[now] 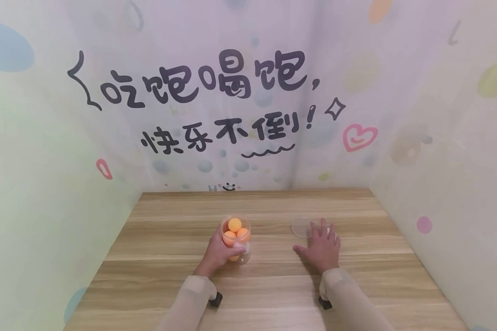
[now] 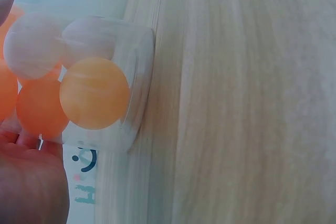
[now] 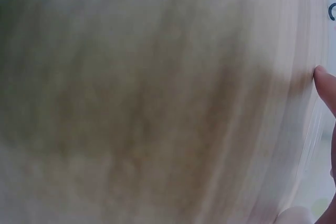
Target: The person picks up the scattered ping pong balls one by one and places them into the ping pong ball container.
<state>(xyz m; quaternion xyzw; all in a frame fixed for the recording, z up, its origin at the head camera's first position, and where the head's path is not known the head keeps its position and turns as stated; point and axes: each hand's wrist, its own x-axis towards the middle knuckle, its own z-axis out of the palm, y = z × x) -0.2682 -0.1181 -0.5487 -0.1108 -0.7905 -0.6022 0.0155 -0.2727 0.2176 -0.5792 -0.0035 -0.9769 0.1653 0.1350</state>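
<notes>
My left hand (image 1: 217, 254) grips a clear plastic jar (image 1: 245, 258) with no lid on it, upright at the middle of the table. Inside are several ping-pong balls, some orange (image 2: 94, 94) and some white (image 2: 34, 45). To the right, my right hand (image 1: 323, 250) is spread low over the table with its fingers apart. Just beyond its thumb lies a clear round lid (image 1: 300, 228), partly behind the fingers. Something white (image 1: 330, 231) shows between the right fingertips; a rounded white thing (image 3: 295, 216) also appears near that hand in the right wrist view.
The wood-grain table (image 1: 265, 294) meets a printed back wall (image 1: 265, 170) at its far edge. Pale side walls (image 1: 37, 193) stand close to the table's left and right edges.
</notes>
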